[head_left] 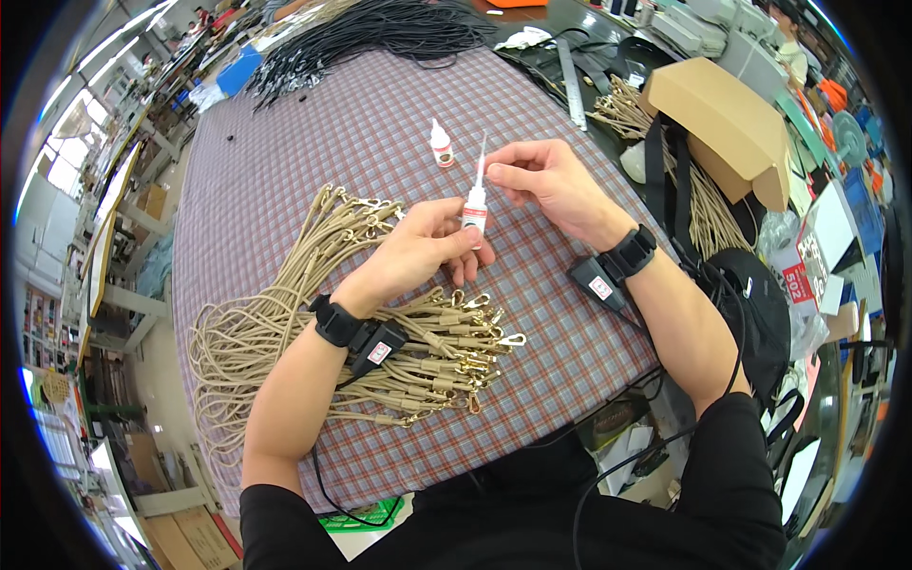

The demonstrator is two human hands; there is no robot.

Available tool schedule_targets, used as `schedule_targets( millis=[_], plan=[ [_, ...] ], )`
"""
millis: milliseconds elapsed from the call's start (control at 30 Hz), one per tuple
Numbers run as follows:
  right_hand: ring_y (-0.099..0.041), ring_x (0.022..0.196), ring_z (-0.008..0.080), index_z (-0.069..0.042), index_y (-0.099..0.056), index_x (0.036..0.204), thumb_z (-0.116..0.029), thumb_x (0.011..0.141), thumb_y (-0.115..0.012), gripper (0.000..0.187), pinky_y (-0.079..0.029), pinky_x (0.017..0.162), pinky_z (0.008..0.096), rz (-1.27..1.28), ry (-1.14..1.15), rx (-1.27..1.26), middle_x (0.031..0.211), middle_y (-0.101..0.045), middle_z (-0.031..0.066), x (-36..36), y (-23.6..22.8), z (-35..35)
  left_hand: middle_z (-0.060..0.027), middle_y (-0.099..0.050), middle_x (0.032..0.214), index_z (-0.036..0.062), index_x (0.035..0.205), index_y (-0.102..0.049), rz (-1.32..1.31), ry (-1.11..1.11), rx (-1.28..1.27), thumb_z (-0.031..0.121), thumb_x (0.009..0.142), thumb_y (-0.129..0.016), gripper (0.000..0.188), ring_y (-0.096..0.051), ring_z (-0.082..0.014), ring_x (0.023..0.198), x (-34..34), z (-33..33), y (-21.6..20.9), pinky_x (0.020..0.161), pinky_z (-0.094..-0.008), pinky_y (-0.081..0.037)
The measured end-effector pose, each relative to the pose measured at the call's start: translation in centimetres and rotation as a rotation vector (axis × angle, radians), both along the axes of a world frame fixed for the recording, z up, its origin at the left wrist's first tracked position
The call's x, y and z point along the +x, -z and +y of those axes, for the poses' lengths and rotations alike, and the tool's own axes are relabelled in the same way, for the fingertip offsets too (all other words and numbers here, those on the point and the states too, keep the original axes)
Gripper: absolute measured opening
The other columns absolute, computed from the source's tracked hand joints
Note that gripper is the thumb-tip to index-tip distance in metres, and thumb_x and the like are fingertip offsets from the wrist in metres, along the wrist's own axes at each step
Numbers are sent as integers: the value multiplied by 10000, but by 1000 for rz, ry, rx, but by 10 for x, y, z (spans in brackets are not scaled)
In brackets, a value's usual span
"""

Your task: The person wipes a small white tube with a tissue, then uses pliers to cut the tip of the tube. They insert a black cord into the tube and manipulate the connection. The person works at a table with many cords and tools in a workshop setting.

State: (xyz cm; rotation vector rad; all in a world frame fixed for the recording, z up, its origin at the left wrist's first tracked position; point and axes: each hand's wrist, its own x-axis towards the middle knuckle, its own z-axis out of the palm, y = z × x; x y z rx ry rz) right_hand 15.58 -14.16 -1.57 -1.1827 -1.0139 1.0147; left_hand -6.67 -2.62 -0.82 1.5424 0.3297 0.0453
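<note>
My left hand (439,239) is wrapped round a small white glue bottle (474,217) with a red-marked label, held upright over the table. A long, thin, pale nozzle (481,163) rises from its top. My right hand (546,185) has thumb and forefinger pinched at the side of that nozzle; its other fingers are curled. Beyond my hands, a second white bottle (441,144) with a pointed top stands on the checked cloth. Below and left of my left hand lies a bundle of beige cords (275,328) with metal snap hooks, partly under my left forearm.
A checked cloth (532,399) covers the table. Black cords (370,43) are heaped at its far end. On the right are a metal ruler (571,84), a cardboard box (717,119) over more beige cords, and a black bag (755,304). Cables trail from both wrist straps.
</note>
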Motion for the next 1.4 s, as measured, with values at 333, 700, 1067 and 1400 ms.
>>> schedule_targets(
  millis=[333,700,1067,1400],
  plan=[
    [-727,742,203,6,-818,944,-375,914,-837,383,-582,707,389,-519,304,-35,796,-776,127,23,-4,-8,-174,-725,981,-19,1272,-622,2,-83,-13,180,1066,-608,288,-660,-206,732,8,-5,3,663,-319,-517],
    [-623,752,443,14,-551,765,-199,1003,-700,352,-493,696,540,-846,386,-62,730,-577,196,-54,-19,-250,-149,-725,1004,-36,1344,-577,-60,-23,6,178,1114,-579,314,-666,-140,743,6,0,14,668,-262,-551],
    [-772,830,405,-51,-821,940,-280,997,-717,257,-626,775,507,-977,1187,-1391,874,-778,202,-68,-34,-503,-144,-727,984,-38,1328,-582,-38,-51,57,151,1087,-608,308,-652,-140,733,2,-5,9,649,-267,-543],
    [-695,1237,390,-136,-794,1315,-139,819,-762,497,-550,1085,455,-1077,1317,-1152,1309,-723,214,93,18,-643,-80,-616,858,6,1174,-601,-24,99,54,188,1011,-561,247,-603,-195,814,-2,-21,-22,787,-338,-514]
  ],
)
